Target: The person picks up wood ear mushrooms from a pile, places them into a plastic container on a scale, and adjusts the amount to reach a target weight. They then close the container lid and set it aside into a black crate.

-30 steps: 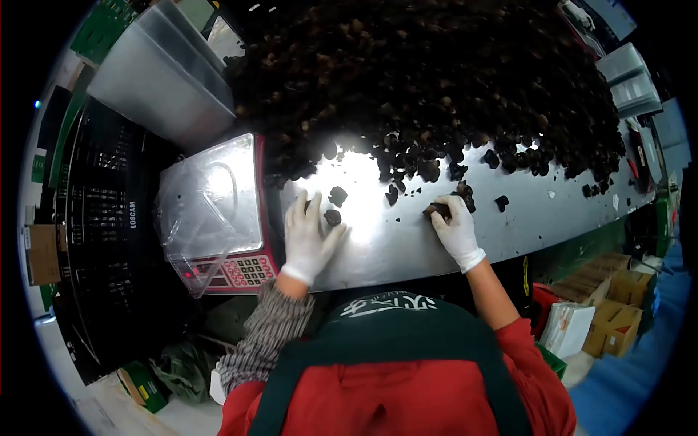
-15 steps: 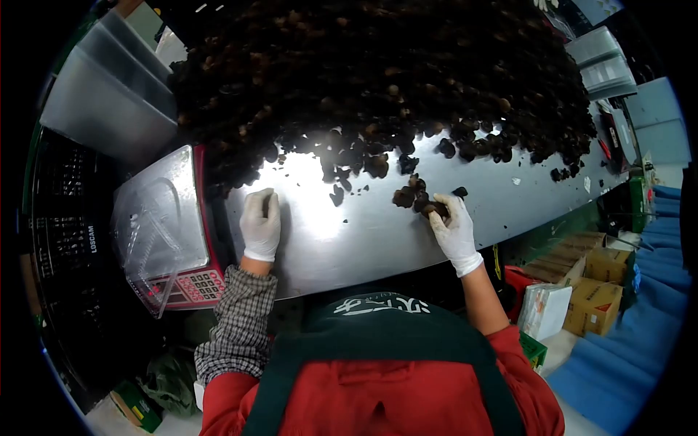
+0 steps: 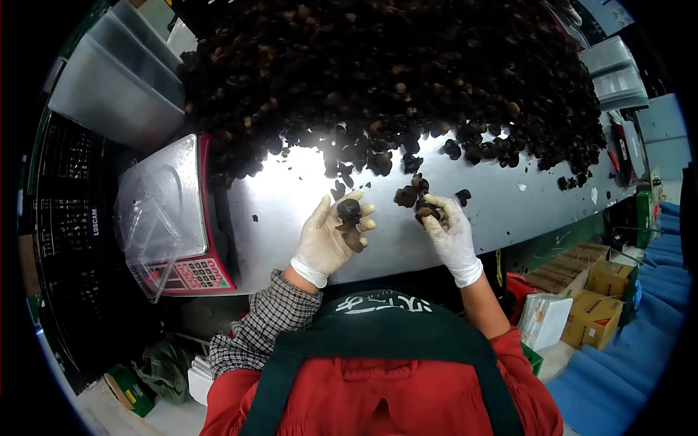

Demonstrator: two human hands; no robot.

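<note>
Palm up over the metal table (image 3: pixel 273 240), my gloved left hand (image 3: pixel 329 236) has its fingers curled up around dark pieces, which look like black fungus (image 3: pixel 350 214), lying in the palm. My gloved right hand (image 3: pixel 448 231) pinches a dark brown piece (image 3: pixel 427 208) between thumb and fingers. Two or so similar dark pieces (image 3: pixel 406 195) touch or sit just left of its fingertips. A single small piece (image 3: pixel 463 196) lies right of that hand. Beyond both hands a large dark heap (image 3: pixel 392 80) of the same pieces covers the back of the table.
A red scale (image 3: pixel 200 273) with a clear plastic tray (image 3: pixel 149 225) on it stands at the left. Behind it are translucent containers (image 3: pixel 120 80); more containers (image 3: pixel 614 73) are at the back right. Cardboard boxes (image 3: pixel 592 312) and a blue sheet (image 3: pixel 618 370) lie at lower right.
My left hand has moved right, turned palm up and now holds dark pieces. My right hand stays in nearly the same place, still pinching. The view has shifted slightly.
</note>
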